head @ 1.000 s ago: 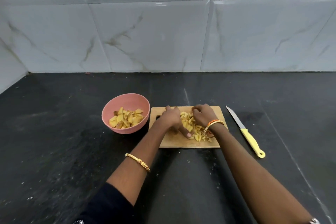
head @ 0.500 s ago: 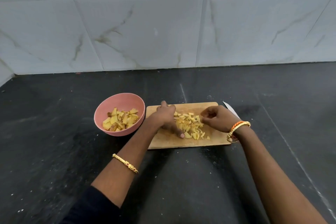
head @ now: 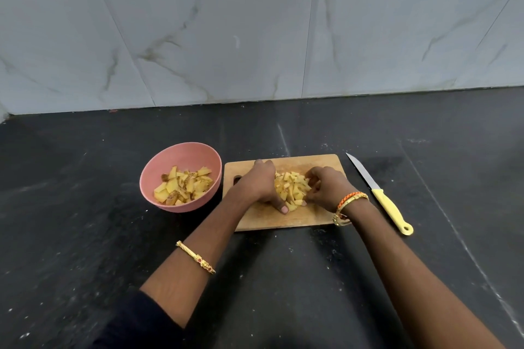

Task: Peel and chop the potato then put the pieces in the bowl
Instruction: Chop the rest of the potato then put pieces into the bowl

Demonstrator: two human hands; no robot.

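Yellow potato pieces: a chopped heap on the wooden cutting board, lying between my two hands and touched by both.
Left hand: set edge-down on the board against the left side of the heap; fingers fairly straight and together, thumb tip resting on the board at the near edge of the pieces. It walls them in and grasps nothing.
Right hand: against the right side of the heap, fingers curled in over the outer pieces; whether any piece is actually pinched I cannot tell.
Cutting board: lies flat on the black countertop, its long side toward me; my left wrist covers part of its handle slot.
Pink bowl: on the counter just beside the left edge of the board, holding a share of cut potato, some bits with brown skin.
Knife: yellow handle, bare blade; lies on the counter just right of the board, tip pointing away from me, apart from my right hand.
Bangles: one gold on my left forearm; gold and orange at my right wrist, over the near right corner of the board.
Backdrop: marbled white wall tiles behind the counter.
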